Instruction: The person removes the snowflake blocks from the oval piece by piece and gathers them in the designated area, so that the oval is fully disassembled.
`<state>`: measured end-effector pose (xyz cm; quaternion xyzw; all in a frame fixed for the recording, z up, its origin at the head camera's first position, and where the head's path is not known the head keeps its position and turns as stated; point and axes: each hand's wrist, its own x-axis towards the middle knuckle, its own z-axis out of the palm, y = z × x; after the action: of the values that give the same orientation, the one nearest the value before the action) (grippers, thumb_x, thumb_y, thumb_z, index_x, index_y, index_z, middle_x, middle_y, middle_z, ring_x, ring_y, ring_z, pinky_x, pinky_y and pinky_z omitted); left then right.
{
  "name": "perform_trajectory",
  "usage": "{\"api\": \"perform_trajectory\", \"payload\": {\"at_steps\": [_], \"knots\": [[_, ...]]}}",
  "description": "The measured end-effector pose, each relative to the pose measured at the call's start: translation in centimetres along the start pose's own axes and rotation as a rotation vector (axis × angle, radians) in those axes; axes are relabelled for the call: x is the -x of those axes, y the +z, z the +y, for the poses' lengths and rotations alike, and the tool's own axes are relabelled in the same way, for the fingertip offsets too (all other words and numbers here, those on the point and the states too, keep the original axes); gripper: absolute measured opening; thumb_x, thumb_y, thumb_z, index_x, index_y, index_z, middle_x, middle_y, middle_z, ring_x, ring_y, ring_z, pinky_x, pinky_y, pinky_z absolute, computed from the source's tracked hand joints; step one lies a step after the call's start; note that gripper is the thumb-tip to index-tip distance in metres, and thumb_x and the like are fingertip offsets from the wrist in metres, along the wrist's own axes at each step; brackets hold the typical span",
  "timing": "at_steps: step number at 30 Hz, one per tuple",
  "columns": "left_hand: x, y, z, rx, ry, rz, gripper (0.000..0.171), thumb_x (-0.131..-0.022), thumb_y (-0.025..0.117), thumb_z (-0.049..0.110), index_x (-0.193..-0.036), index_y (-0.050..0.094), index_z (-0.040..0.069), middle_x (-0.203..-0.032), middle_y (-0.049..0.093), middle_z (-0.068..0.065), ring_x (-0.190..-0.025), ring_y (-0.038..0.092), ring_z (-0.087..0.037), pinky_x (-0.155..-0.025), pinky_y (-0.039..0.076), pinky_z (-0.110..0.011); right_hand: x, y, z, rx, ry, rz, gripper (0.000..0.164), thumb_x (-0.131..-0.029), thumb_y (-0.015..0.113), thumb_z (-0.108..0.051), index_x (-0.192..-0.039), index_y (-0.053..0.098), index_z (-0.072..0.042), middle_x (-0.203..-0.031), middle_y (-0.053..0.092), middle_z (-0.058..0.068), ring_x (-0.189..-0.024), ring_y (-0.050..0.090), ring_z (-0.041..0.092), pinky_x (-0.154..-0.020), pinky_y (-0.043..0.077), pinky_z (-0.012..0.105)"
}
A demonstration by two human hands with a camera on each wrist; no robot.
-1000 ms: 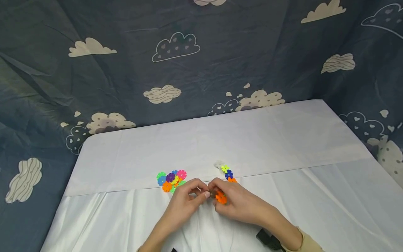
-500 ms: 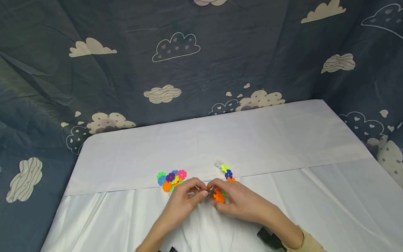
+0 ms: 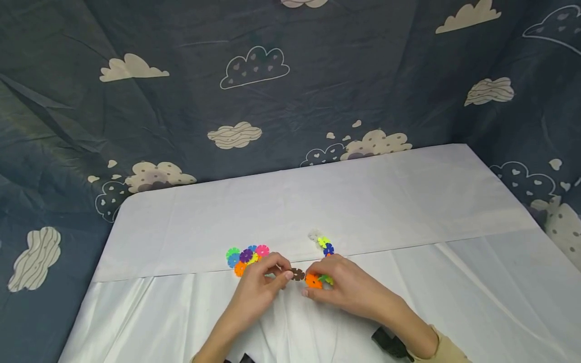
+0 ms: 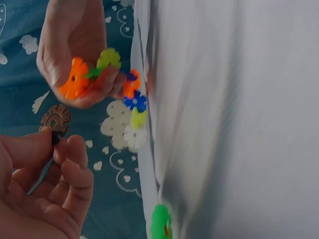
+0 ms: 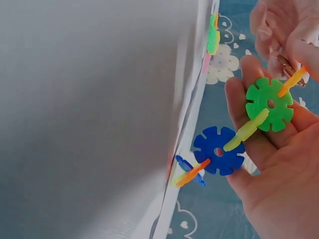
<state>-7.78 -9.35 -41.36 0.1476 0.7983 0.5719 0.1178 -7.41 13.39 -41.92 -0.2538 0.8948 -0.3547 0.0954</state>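
My left hand [image 3: 260, 290] pinches a brown notched snowflake disc [image 4: 56, 119] between thumb and fingertips; most of the disc sticks out. Facing it, my right hand [image 3: 356, 290] holds one end of a chain of interlocked snowflake discs. An orange disc [image 3: 313, 281] forms that end, a small gap away from the brown one. Behind it in the right wrist view come a green disc [image 5: 269, 104], an edge-on yellow disc [image 5: 246, 130] and a blue disc [image 5: 219, 151], lying along the fingers. Further along, the chain runs to a whitish disc [image 3: 314, 235] on the table.
Left of the hands lies a pile of loose snowflake discs [image 3: 245, 255] in several colours. White cloth [image 3: 408, 201] covers the table. A dark curtain [image 3: 272, 111] with cloud prints hangs behind and at the sides. A black object [image 3: 389, 344] shows beside the right forearm.
My left hand has drawn slightly left with the brown disc, which now shows apart from the orange one. The right hand has turned a little, and the chain's orange end shows more plainly.
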Motion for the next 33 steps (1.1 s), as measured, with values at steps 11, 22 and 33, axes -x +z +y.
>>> {"api": "perform_trajectory", "payload": {"at_steps": [11,22,33], "knots": [[-0.3,-2.6,-0.4,-0.088,-0.028,0.102,0.009,-0.09,0.071,0.009,-0.09,0.07,0.017,-0.088,0.066,0.002,-0.078,0.063,-0.016,-0.066,0.05,-0.027,0.0,0.1,0.0,0.028,0.008,0.011,0.029,-0.088,0.065,-0.058,-0.089,0.062,-0.03,-0.078,0.053,-0.022,-0.083,0.051,0.006,-0.078,0.044,0.029],[-0.6,-4.4,-1.6,-0.209,-0.165,0.134,0.007,-0.086,0.075,0.01,-0.087,0.076,0.017,-0.081,0.069,0.005,-0.075,0.059,-0.016,-0.064,0.047,-0.029,0.0,0.0,0.2,0.018,0.032,-0.004,0.03,-0.087,0.067,-0.058,-0.091,0.063,-0.029,-0.078,0.053,-0.02,-0.083,0.051,0.007,-0.076,0.044,0.028],[-0.9,-5.0,-2.7,-0.386,-0.222,0.224,0.004,-0.085,0.074,0.008,-0.088,0.076,0.009,-0.073,0.062,0.003,-0.063,0.051,-0.014,-0.054,0.042,-0.027,-0.1,0.0,0.4,0.026,0.027,-0.001,0.033,-0.079,0.076,-0.055,-0.088,0.065,-0.026,-0.078,0.052,-0.018,-0.08,0.049,0.009,-0.073,0.043,0.028]]}}
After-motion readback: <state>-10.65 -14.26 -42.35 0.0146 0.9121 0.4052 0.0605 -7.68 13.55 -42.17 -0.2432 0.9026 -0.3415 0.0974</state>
